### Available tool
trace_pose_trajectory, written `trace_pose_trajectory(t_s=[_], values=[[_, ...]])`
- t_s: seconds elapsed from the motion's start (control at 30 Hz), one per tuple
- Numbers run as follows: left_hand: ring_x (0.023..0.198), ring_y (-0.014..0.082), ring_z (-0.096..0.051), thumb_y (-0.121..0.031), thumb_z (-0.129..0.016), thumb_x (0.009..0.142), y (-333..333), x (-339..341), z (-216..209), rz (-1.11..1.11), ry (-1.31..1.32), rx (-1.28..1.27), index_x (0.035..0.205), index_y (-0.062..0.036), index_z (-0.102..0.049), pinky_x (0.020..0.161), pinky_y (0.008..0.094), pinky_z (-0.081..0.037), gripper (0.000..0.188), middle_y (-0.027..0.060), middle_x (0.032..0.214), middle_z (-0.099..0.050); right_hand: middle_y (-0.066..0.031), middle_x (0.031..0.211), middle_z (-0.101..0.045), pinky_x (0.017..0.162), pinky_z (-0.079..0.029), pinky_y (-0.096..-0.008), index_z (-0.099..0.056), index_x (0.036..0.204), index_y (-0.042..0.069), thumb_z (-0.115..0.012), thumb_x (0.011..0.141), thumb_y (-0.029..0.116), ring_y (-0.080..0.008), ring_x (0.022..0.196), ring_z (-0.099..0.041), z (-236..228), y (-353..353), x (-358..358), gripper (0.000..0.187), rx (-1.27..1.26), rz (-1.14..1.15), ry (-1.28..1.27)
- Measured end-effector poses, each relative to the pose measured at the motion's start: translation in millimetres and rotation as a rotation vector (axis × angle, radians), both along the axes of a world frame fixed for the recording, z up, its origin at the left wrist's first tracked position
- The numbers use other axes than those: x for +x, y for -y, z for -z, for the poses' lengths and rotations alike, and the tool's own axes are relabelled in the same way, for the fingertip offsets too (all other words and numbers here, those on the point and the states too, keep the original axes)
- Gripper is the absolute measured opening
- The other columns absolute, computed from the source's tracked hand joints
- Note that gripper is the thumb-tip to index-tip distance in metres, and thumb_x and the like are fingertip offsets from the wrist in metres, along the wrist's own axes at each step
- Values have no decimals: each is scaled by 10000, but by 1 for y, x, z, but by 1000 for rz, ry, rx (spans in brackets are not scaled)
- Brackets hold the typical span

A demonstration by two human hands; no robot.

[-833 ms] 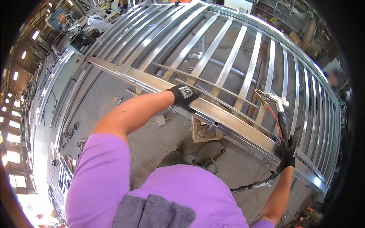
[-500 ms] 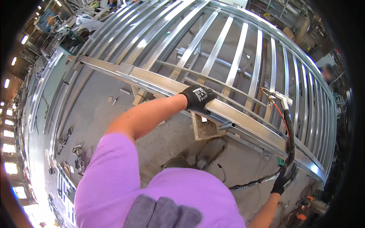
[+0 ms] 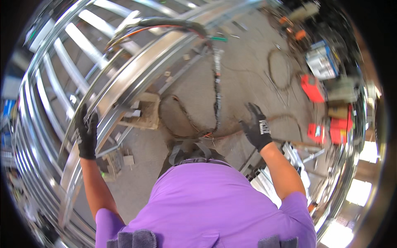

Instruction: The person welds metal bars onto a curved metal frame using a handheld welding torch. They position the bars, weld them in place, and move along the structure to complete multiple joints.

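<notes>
My left hand (image 3: 87, 134), in a black glove, is beside the long metal beam (image 3: 131, 76) of a barred metal frame. Its fingers point up and stand apart; whether it touches the metal I cannot tell. My right hand (image 3: 257, 128), gloved alike, hangs over the floor with spread fingers and nothing in it. A thick black cable (image 3: 217, 89) runs down from the frame to the floor in front of me. At its upper end, a pale, blurred torch-like tool (image 3: 127, 24) lies over the bars, with a thin orange-red line alongside.
Beneath the beam stands a wooden crate (image 3: 149, 111). Loose cable (image 3: 182, 134) coils on the floor near my feet. To the right are red boxes (image 3: 313, 88), a blue-and-white box (image 3: 321, 62) and thin rods (image 3: 276, 89). White sheet-like material (image 3: 269, 186) lies beside my right arm.
My view has swung to the right, so the frame now lies on the left. My left hand has loosened from the beam. My right hand is away from the frame's end and cable.
</notes>
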State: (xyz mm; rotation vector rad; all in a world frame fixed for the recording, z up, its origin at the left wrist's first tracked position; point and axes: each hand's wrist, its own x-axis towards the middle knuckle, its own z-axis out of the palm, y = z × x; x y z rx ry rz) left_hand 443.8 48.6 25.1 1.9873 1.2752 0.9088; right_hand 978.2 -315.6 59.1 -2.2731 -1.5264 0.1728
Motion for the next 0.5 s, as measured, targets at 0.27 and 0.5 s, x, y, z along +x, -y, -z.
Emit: trace_pose_trajectory(t_s=[0.27,0.5], values=[[1394,460,-606,-287,-744,1044,-20,194,-41,308,-450,437,1509,5,-595,1193,513,-470,569,267,1502,-640,-284,1492,-638,1168,-492,-526,-596,1497,-14,-731,957,422,-458,1354,-625,17,120,-22,707,-204,190,-252],[1290,491,-642,-245,-711,1054,46,318,27,594,-339,518,1459,21,-625,1105,562,-515,492,281,1384,-686,-247,1426,-693,1068,-549,-530,-608,1461,30,-664,982,406,-428,1255,-696,41,221,6,612,-465,200,-415]])
